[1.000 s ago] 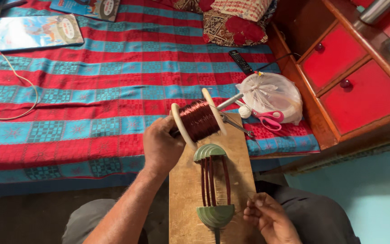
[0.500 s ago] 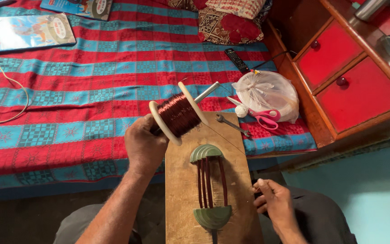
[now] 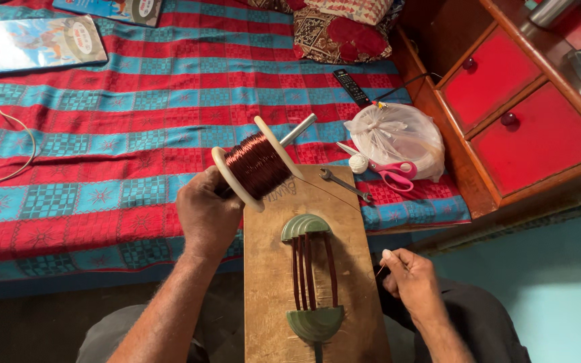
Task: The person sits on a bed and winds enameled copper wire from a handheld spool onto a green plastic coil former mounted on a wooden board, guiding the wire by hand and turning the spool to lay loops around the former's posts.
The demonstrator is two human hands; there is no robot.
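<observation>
My left hand (image 3: 204,214) grips a cream spool of copper wire (image 3: 258,163) on a metal rod, held tilted above the top left corner of a wooden board (image 3: 274,269). The board lies across my lap and carries a green coil former (image 3: 312,275) with several strands of copper wire wound between its two curved ends. My right hand (image 3: 408,279) sits at the board's right edge, its fingers pinched on a thin copper wire that runs up across the board toward the spool.
A bed with a red and blue patterned cover (image 3: 115,128) lies ahead. On it are a spanner (image 3: 344,185), pink-handled scissors (image 3: 388,171), a white plastic bag (image 3: 395,134), a remote control (image 3: 352,86) and books (image 3: 31,44). A red-drawered cabinet (image 3: 519,101) stands to the right.
My left hand has moved the spool left and a little up, away from the board's top. My right hand has drawn out to the right, pulling the wire with it.
</observation>
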